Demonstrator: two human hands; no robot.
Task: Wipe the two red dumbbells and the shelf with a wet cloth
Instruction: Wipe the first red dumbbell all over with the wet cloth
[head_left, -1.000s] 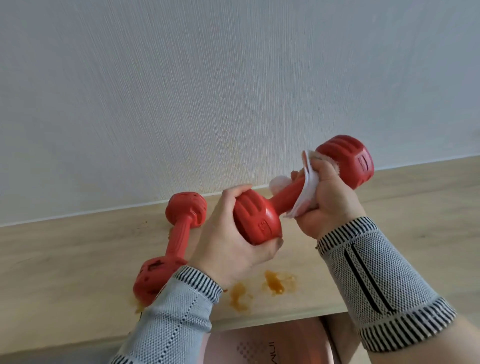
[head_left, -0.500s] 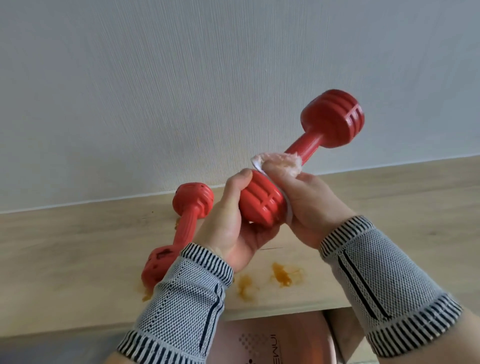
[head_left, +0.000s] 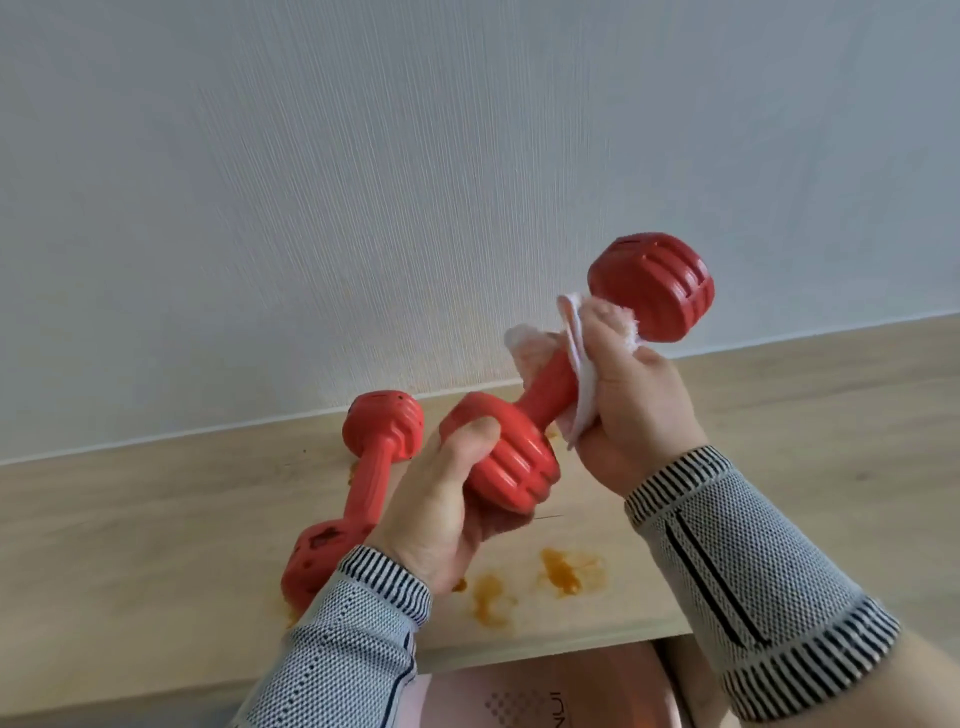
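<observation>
My left hand (head_left: 441, 514) grips the low head of the raised dumbbell (head_left: 550, 384) above the shelf (head_left: 156, 525); my right hand (head_left: 631, 410) holds the wet cloth (head_left: 582, 384) round its bar. If that damp plastic slips, it drops onto the second dumbbell (head_left: 363, 483) lying on the shelf — or into those orange stains (head_left: 561, 571).

A white textured wall (head_left: 363, 182) is rising behind; a pink object (head_left: 545, 691) with faint lettering is sitting below, partly hidden.

pink object (head_left: 545, 691) below shelf | upside-down print, partly cut off, unreadable
</observation>
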